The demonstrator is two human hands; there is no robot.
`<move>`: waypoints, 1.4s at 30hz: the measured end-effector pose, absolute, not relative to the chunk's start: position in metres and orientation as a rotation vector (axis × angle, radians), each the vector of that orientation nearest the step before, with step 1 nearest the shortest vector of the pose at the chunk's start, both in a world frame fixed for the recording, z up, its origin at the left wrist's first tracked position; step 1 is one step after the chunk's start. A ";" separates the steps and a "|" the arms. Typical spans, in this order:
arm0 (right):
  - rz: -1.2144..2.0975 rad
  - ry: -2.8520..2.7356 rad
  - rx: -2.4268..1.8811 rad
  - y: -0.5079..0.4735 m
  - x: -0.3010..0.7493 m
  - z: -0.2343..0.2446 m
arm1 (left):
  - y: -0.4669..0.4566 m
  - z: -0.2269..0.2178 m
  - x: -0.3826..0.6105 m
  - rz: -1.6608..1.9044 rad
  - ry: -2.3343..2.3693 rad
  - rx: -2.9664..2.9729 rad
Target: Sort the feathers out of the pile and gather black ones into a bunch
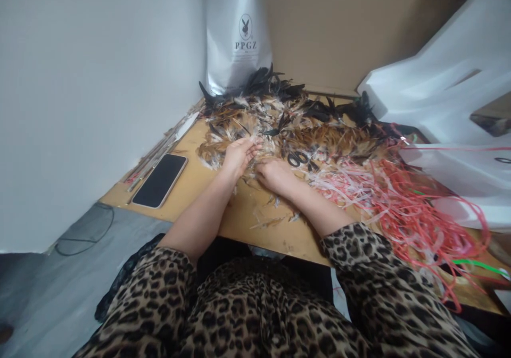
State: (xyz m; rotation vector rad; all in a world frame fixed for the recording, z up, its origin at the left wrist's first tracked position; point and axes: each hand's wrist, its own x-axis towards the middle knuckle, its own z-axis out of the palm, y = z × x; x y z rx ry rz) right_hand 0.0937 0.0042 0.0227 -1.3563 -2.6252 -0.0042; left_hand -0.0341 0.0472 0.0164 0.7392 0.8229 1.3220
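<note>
My left hand (238, 155) is closed in a pinch at the near edge of a heap of brown, white and black feathers (335, 137). Pale feather fluff shows at its fingertips, and a dark feather stands up just beyond them. My right hand (276, 175) is beside it, curled low over the table with its fingers bent inward. What those fingers hold, if anything, is hidden beneath the hand. Black-handled scissors (294, 159) lie just right of my right hand, their blades lost among the feathers.
A phone (159, 181) lies left on the yellow table (259, 235), near thin sticks (154, 158) along the wall. Tangled pink and red strings (419, 214) spread over the right side. A white printed bag (239, 33) stands behind the feathers; white plastic bags (435, 86) hang at right.
</note>
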 end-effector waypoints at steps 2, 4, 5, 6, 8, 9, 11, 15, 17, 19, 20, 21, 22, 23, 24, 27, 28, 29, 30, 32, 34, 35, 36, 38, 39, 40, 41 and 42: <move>0.035 -2.532 -1.445 0.008 0.098 0.021 | 0.048 0.016 -0.034 1.328 0.816 0.739; 0.213 -2.353 -1.513 0.015 0.108 0.020 | 0.048 0.015 -0.035 1.330 0.818 0.741; 0.357 -2.232 -1.530 0.020 0.114 0.019 | 0.048 0.015 -0.035 1.331 0.822 0.742; 0.532 -2.094 -1.528 0.024 0.120 0.018 | 0.048 0.015 -0.034 1.332 0.825 0.742; 0.906 -1.776 -1.465 0.033 0.131 0.017 | 0.048 0.013 -0.034 1.329 0.817 0.744; 1.069 -1.615 -1.410 0.036 0.135 0.017 | 0.048 0.013 -0.033 1.322 0.808 0.744; 1.290 -1.352 -1.278 0.040 0.139 0.018 | 0.046 0.011 -0.030 1.282 0.795 0.738; 1.375 -1.129 -1.106 0.040 0.132 0.018 | 0.043 0.006 -0.022 1.137 0.797 0.691; 1.364 -1.097 -1.069 0.039 0.127 0.016 | 0.041 0.004 -0.018 1.090 0.797 0.664; 1.335 -1.078 -1.055 0.038 0.123 0.013 | 0.039 0.003 -0.015 1.074 0.799 0.647; 1.305 -1.078 -1.063 0.037 0.121 0.012 | 0.039 0.003 -0.014 1.073 0.798 0.641; 1.265 -1.088 -1.081 0.037 0.120 0.012 | 0.039 0.003 -0.014 1.076 0.796 0.636; 1.219 -1.109 -1.103 0.037 0.120 0.011 | 0.039 0.002 -0.013 1.083 0.795 0.631; 1.173 -1.139 -1.125 0.037 0.119 0.010 | 0.039 0.002 -0.013 1.094 0.797 0.626; 1.132 -1.172 -1.145 0.037 0.119 0.010 | 0.039 0.002 -0.012 1.107 0.802 0.624; 1.045 -1.255 -1.176 0.036 0.119 0.010 | 0.038 -0.001 -0.010 1.149 0.829 0.643; 1.026 -1.271 -1.184 0.036 0.118 0.010 | 0.038 -0.001 -0.009 1.158 0.838 0.657; 1.013 -1.280 -1.190 0.036 0.118 0.011 | 0.037 -0.002 -0.009 1.163 0.846 0.673; 1.008 -1.284 -1.192 0.036 0.119 0.011 | 0.037 -0.002 -0.009 1.166 0.852 0.691; 1.037 -1.273 -1.180 0.036 0.120 0.012 | 0.037 -0.002 -0.009 1.171 0.858 0.733; 1.112 -1.247 -1.157 0.037 0.122 0.012 | 0.037 -0.002 -0.009 1.172 0.857 0.783; 1.152 -1.230 -1.146 0.038 0.123 0.012 | 0.037 -0.002 -0.010 1.172 0.857 0.805; 1.186 -1.209 -1.137 0.039 0.124 0.011 | 0.037 -0.002 -0.010 1.171 0.856 0.823; 1.224 -1.170 -1.116 0.041 0.125 0.010 | 0.038 -0.002 -0.010 1.166 0.854 0.843; 1.232 -1.153 -1.104 0.041 0.125 0.010 | 0.037 -0.002 -0.010 1.162 0.852 0.846; 1.235 -1.140 -1.091 0.041 0.125 0.010 | 0.037 -0.001 -0.010 1.155 0.849 0.845; 1.236 -1.132 -1.082 0.041 0.125 0.010 | 0.037 -0.001 -0.010 1.147 0.845 0.845; 1.235 -1.128 -1.078 0.041 0.124 0.010 | 0.036 0.000 -0.010 1.137 0.840 0.846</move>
